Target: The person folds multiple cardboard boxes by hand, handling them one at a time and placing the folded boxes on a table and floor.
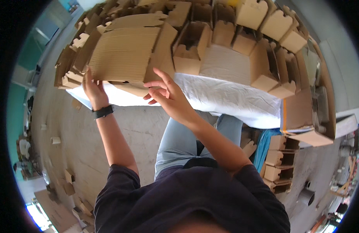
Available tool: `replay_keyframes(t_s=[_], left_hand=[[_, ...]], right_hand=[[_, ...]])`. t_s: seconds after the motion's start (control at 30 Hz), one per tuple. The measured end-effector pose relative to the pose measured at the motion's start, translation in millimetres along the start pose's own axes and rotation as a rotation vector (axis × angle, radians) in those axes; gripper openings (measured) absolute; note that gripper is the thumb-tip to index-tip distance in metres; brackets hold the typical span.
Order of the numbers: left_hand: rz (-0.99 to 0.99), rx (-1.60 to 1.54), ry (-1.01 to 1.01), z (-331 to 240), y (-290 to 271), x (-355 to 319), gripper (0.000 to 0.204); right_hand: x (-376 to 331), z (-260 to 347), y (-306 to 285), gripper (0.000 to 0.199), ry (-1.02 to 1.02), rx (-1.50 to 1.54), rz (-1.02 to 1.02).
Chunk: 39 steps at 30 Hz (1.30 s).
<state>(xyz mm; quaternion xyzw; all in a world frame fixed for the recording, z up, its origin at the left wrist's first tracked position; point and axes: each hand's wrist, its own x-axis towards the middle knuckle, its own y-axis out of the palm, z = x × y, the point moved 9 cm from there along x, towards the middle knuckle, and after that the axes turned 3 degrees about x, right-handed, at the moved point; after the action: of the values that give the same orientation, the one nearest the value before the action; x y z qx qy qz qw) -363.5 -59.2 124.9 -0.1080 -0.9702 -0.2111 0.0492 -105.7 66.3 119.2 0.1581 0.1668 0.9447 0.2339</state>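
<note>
Fingers (87,76), L hand (94,94): at near L corner of lg. cardboard box (121,52), thumb set apart from the rest; can't tell if pinching. Blk. band (103,112) on L wrist. R hand (174,101): fingers spread, raised by near R corner of same box; contact unclear.

Lg. box: brn. corrugated, L side of white-covered table (230,95), broad ribbed face up, dark slot at near edge. Any print too small to read.

Also on table: sm. open box (187,58), brn., notched rim, just R of lg. box; more of same type, far side & R, e.g. notched box (261,66).

R end: lg. open carton (299,110), brn., orange strip at corner. Below, R: blue sheet (261,151) beside stacked boxes (278,161), brn., openings facing R. Floor (136,132): gry.; white roll (56,140) at L, gry. cylinder (305,196) at R.
</note>
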Motion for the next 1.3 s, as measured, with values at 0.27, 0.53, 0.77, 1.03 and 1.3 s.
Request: replay_keyframes(t_s=[0.27,0.53,0.77,1.03,1.3], left_hand=[[-0.178,0.626,0.959,-125,3,-105,0.053],[0.608,0.258,0.795,-7,92,-187,0.046],[1.344,1.099,0.66,208,158,-301,0.079],[1.393,1.216,0.931,219,156,-319,0.093],[1.421,1.321,1.038,231,155,-319,0.104]], right_hand=[[-145,-34,-137,0.024,0.305,-0.138,-0.208],[-510,-113,-330,0.019,0.585,-0.247,-1.394],[-731,-242,-267,0.012,1.4,-0.172,-1.412],[-723,-300,-198,0.05,1.232,-0.446,-1.227],[-712,-313,-193,0.038,1.273,-0.52,-1.302]])
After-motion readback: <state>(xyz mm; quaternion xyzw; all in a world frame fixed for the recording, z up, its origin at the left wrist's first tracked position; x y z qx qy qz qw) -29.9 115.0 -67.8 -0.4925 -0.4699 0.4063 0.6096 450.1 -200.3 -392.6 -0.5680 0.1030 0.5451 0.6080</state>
